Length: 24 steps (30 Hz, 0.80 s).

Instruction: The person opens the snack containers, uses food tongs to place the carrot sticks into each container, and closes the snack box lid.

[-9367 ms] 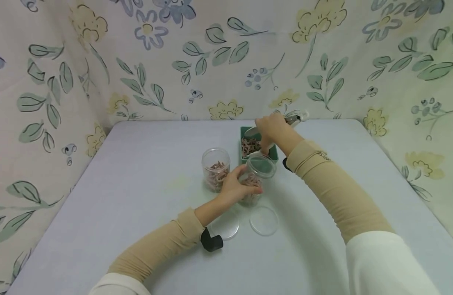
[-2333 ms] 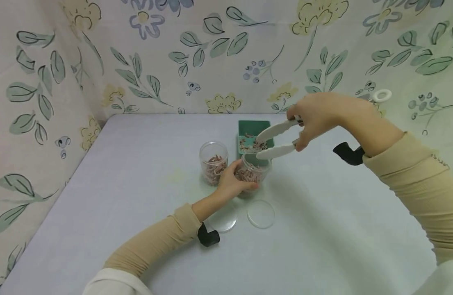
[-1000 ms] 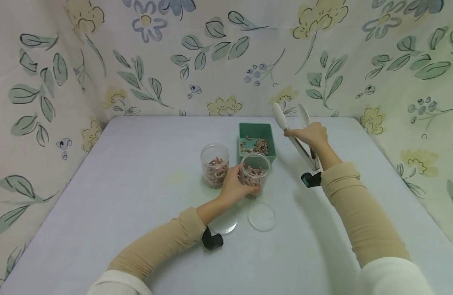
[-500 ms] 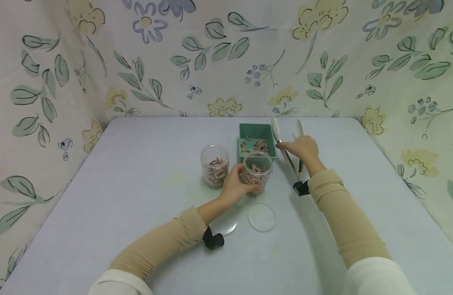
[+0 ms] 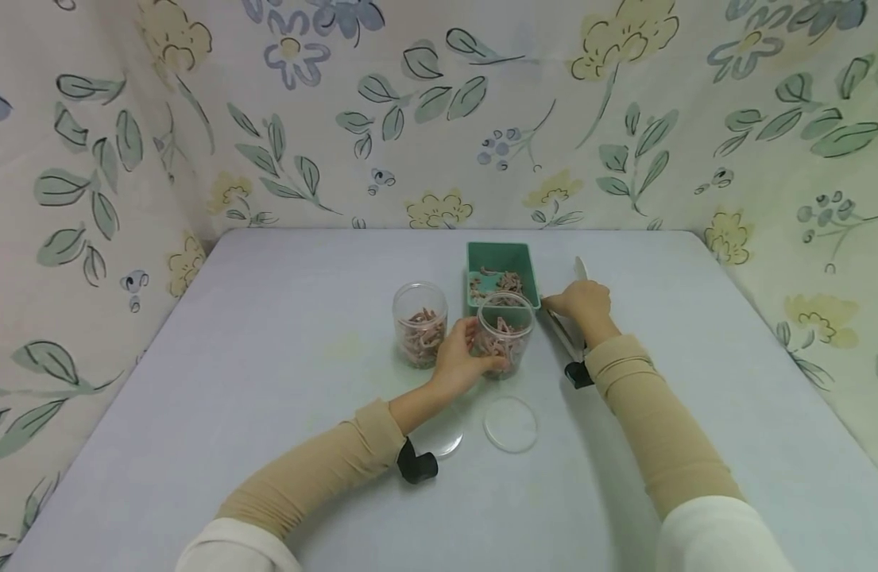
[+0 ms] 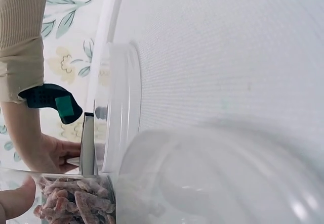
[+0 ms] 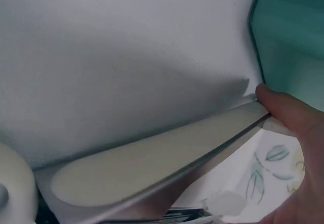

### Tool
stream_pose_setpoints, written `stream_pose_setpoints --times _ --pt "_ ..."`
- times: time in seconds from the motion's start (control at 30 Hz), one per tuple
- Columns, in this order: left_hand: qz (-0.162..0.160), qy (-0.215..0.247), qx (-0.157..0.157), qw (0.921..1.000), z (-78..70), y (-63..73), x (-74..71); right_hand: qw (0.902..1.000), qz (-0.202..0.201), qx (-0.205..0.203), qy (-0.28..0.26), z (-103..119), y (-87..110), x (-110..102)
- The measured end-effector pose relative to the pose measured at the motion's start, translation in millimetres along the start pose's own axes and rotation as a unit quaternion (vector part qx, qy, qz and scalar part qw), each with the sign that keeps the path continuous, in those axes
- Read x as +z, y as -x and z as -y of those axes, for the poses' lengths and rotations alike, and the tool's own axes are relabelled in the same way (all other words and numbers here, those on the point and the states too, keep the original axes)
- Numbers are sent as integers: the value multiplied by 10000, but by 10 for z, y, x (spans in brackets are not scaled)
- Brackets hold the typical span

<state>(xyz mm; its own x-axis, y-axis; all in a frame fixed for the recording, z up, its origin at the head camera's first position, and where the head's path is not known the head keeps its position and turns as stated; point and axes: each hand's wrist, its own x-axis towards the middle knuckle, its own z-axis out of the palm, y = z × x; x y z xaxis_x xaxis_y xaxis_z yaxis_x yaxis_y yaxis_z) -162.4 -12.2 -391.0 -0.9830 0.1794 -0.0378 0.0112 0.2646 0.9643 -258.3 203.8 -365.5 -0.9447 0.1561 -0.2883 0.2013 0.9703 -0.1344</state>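
Note:
My left hand grips the side of a clear open jar partly filled with brownish-pink strips; the left wrist view shows the thumb against its wall and the strips inside. Low over the table, right of the green tray, my right hand holds a pair of tongs with pale handle panels. In the right wrist view, the thumb lies along one arm of the tongs, close to the table. Part of the tongs is hidden under the hand.
A second open jar with similar strips stands left of the held one. Two clear round lids, one lid in front and another lid partly under the left wrist, lie on the table. Some strips remain in the tray.
My right hand went from the tray over the held jar, then right, and lowered the tongs to the table. The tray holds fewer strips. My left hand stays on the jar.

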Motion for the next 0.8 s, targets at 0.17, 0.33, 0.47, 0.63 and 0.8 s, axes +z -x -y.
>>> stream_pose_setpoints --times 0.17,0.33,0.47,0.63,0.8 --pt "33 31 35 10000 -2 0 12 9992 -275 236 -177 11 -3 58" --pt "81 0 41 10000 -1 -11 17 9985 -433 290 -170 -7 -8 88" --pt "163 -129 -168 9996 0 10 -30 9992 -359 146 -91 -57 26 29" --pt "474 -72 -259 9985 20 139 -210 9979 -530 -270 -268 -123 173 -200" --pt "1102 22 -58 9939 41 311 -517 9804 -1488 -938 -890 -114 489 -473"
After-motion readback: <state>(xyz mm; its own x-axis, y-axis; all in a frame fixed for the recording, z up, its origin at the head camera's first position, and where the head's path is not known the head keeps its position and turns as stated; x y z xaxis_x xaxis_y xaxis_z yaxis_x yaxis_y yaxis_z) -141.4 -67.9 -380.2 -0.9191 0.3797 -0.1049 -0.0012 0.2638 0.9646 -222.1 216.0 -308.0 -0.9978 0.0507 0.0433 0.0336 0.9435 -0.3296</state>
